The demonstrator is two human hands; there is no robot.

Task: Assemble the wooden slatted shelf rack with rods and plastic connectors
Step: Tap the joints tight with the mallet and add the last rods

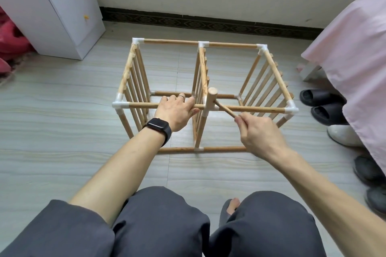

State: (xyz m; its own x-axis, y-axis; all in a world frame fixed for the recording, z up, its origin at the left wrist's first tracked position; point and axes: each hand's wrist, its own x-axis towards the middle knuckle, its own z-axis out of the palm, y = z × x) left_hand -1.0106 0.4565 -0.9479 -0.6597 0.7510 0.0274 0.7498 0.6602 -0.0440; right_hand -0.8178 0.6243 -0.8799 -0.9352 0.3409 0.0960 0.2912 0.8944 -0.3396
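The wooden rack (271,69) lies on its side on the floor, with three slatted shelf panels joined by rods and white plastic connectors. My left hand (177,110) grips the near top rod (142,105) just left of the middle connector. A small wooden mallet (211,98) has its head standing on the near middle connector (205,113). My right hand (261,133) holds the mallet by its thin handle, to the right of that connector.
A white drawer cabinet (62,12) stands at the back left beside red fabric (10,41). A pink bed cover (355,58) hangs on the right, with several slippers and shoes (321,98) on the floor below it. My knees fill the bottom.
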